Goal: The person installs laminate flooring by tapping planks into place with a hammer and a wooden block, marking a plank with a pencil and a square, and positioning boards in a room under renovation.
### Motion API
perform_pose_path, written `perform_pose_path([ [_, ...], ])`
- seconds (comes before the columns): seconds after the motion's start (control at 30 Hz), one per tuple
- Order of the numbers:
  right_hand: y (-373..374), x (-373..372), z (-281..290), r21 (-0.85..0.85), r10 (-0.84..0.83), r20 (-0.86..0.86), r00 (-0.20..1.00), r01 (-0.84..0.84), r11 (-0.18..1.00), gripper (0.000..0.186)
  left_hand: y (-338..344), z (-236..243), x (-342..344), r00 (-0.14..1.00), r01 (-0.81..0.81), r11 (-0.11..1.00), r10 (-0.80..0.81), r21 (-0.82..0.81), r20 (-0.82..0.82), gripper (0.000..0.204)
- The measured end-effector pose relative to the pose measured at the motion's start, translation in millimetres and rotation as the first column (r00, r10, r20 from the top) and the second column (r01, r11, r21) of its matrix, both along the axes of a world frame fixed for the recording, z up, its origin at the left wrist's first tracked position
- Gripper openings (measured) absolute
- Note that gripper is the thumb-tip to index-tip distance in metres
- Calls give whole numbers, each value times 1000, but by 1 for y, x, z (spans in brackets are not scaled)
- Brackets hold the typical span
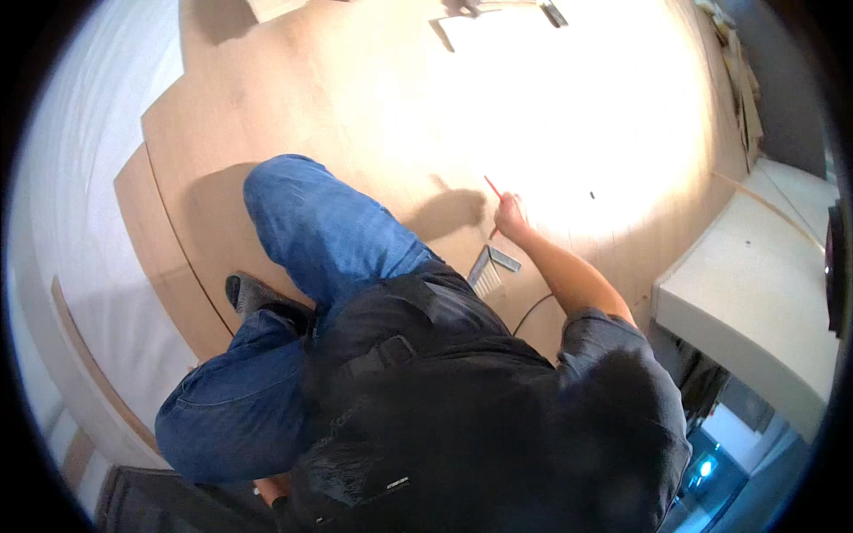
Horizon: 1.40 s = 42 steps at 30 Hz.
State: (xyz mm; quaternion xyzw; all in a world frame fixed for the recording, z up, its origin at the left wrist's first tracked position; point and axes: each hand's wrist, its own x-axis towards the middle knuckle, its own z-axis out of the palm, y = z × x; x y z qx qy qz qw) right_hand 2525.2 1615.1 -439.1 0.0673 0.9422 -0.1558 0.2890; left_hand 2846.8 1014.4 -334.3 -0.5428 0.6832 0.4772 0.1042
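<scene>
Landmark: the grey tool (pixel 506 258), apparently on the floor (pixel 284 98), between the person's body and the right hand (pixel 510 216).

Pencil (pixel 490 184) (red, thin; kind judged by shape): just beyond the grey tool, in the right hand. Right fingers curled in, pinching the shaft; exact finger placement too small to read. One end juts out away from the grey tool, a short length shows on the side toward it. Which end is the point: cannot tell.

Left hand (pixel 271 486): well left of the grey tool and nearer the body, mostly hidden. Cannot tell whether spread or closed, or holding anything.

Handling (judged): pencil very light, stiff lengthwise, may snap if bent hard. Shaft probably smooth, so a loose grip could let it roll. Tip likely the fragile part. Best hold: thumb and two fingers, a little behind the tip.

Also: dark scrap (pixel 593 194) beyond and right of the grey tool; cable (pixel 533 311) on its near side.
</scene>
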Motion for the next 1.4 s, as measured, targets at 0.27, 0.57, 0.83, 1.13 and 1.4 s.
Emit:
perform_pose_path([
  [0.27, -9, 176, -73, 247, -307, 349, 885, 229, 941, 71, -56, 48, -80, 975, -71, 938, 137, 339, -174, 49],
  [0.57, -65, 35, 39, -23, -176, -258, 950, 176, 984, 39, -100, 83, -82, 926, 174, 771, 83, 613, -368, 46],
  [0.83, -404, -180, 230, -263, 523, -324, 789, -606, 751, 29, -137, -25, -221, 601, 307, 914, -403, -265, -691, 45],
  [1.13, -674, -105, 145, -562, 756, -38, 653, -640, 524, 34, -203, -55, -252, 817, 58, 900, -292, -431, -498, 46],
  [1.4, -623, -127, 69, -395, 683, 69, 727, -609, 688, 35, -346, -163, -194, 933, -233, 684, -42, -691, -357, 40],
])
